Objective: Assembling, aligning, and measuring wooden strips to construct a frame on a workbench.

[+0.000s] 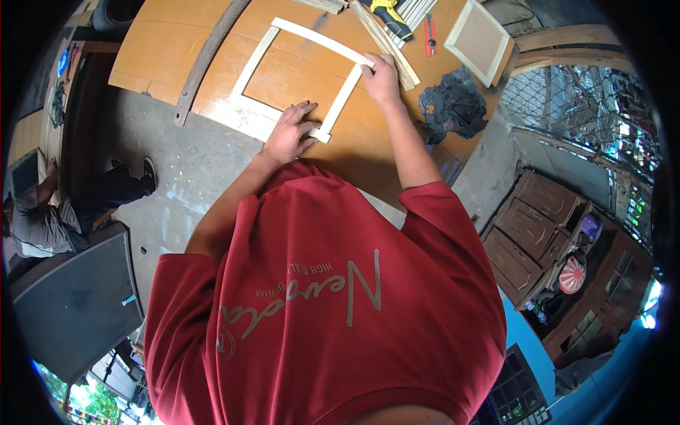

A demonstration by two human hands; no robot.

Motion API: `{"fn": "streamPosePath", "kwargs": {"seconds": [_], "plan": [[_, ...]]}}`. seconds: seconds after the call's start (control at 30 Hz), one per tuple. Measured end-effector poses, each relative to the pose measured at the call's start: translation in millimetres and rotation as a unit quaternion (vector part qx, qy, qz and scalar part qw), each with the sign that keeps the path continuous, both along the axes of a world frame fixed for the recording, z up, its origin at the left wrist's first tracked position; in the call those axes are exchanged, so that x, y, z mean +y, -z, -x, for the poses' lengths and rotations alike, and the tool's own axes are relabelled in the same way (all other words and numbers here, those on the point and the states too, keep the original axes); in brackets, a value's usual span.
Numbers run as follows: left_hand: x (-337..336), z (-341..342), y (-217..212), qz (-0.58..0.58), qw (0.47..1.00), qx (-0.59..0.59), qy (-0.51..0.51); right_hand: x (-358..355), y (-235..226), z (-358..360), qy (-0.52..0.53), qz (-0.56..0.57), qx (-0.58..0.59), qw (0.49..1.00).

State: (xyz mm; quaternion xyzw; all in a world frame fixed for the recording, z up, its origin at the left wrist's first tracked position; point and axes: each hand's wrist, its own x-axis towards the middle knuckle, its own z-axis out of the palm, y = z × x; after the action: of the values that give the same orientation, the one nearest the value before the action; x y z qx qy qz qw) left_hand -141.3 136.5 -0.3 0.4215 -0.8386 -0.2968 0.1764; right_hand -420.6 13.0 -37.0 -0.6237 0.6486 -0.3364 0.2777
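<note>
A rectangular frame of pale wooden strips (322, 40) lies on the orange-brown tabletop (170, 46) in front of me. My right hand (382, 79) is closed on its far right corner, with the fingers over the strip end. Across the near strip, close to the near right corner, rests my left hand (285, 134). Its fingers are spread, some reaching inside the frame, and the palm hides part of the strip. At the near right corner a short strip end (324, 136) sticks out past the joint.
Beyond my right hand lie loose wooden strips (397, 60), a yellow-black power tool (391, 18), a red utility knife (430, 35) and a panelled frame (473, 42). A dark crumpled cloth (453, 106) sits nearer. A dark wooden bar (205, 64) crosses the left; another person (53, 212) sits beyond.
</note>
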Motion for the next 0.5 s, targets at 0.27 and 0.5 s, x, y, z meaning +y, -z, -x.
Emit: {"fn": "streamPosePath", "kwargs": {"seconds": [0.27,0.5], "plan": [[3.9,0.3,-3.9,-0.005,0.999,-0.044,0.009,-1.7,0.1,-0.8,0.001,-0.007,0.005,1.0],[4.6,0.6,-4.1,-0.004,0.999,-0.042,0.011,1.2,-0.5,-1.8,0.004,0.031,0.007,0.999]]}}
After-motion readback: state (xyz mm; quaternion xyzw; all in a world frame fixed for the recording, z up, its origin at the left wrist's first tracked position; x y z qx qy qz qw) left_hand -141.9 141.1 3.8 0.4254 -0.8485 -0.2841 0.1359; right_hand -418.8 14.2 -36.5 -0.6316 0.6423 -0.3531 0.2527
